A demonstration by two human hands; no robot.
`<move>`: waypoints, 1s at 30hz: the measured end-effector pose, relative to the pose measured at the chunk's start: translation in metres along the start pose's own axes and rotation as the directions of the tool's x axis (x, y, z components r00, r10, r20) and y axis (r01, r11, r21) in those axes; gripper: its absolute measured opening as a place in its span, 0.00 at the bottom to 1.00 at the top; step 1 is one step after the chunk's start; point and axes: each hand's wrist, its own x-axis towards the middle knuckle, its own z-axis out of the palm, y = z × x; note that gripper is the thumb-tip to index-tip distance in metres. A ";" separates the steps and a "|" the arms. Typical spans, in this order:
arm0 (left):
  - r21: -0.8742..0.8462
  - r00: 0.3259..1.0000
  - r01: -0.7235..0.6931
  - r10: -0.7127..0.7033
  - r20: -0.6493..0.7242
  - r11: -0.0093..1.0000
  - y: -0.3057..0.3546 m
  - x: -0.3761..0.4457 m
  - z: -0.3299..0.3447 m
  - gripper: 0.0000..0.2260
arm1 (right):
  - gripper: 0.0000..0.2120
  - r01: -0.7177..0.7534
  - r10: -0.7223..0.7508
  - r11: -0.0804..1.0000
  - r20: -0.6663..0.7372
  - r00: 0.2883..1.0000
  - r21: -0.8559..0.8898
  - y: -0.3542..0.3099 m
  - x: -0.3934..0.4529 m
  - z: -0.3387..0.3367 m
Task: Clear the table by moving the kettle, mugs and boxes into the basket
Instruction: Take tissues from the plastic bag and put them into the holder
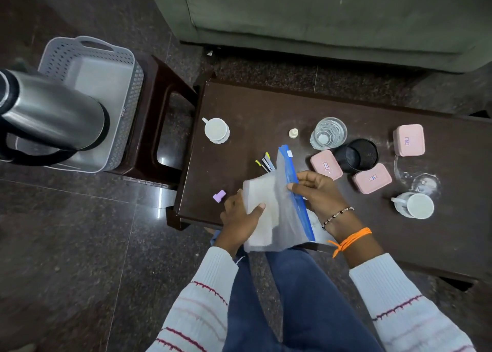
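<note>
At frame centre, the left hand and right hand both pinch a blue-sealed zip bag above the table. Kettle and grey basket sit upper left; mugs and pink boxes remain on the table.

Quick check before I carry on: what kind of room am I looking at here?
Most likely a home living room. A green sofa stands behind a low dark coffee table on a polished stone floor, and the table holds household things: mugs, a glass and small pink boxes.
</note>
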 end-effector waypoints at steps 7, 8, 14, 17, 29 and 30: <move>-0.386 0.965 -0.173 0.235 0.119 0.906 -0.005 -0.016 -0.005 0.09 | 0.06 -0.008 0.011 0.999 0.097 0.995 -0.035 0.003 -0.007 0.020; -0.405 0.964 -0.171 0.237 0.118 0.898 -0.006 -0.018 -0.005 0.09 | 0.07 -0.012 0.016 0.999 0.120 0.993 -0.030 0.003 -0.008 0.023; -0.493 0.977 -0.174 0.212 0.023 0.853 -0.014 -0.018 0.001 0.11 | 0.09 -0.003 0.012 0.999 0.187 0.982 -0.048 0.004 -0.010 0.035; -0.515 0.975 -0.181 0.221 0.016 0.838 -0.015 -0.016 -0.002 0.09 | 0.10 -0.001 0.012 0.999 0.199 0.980 -0.053 0.006 -0.010 0.037; -0.502 0.966 -0.204 0.091 -0.240 0.841 -0.025 -0.011 -0.019 0.10 | 0.14 0.166 -0.172 0.907 0.019 0.985 -0.387 0.005 -0.006 0.038; -0.513 0.954 -0.199 0.047 -0.295 0.835 -0.025 -0.011 -0.019 0.09 | 0.16 0.197 -0.226 0.865 -0.008 0.974 -0.462 0.005 -0.006 0.038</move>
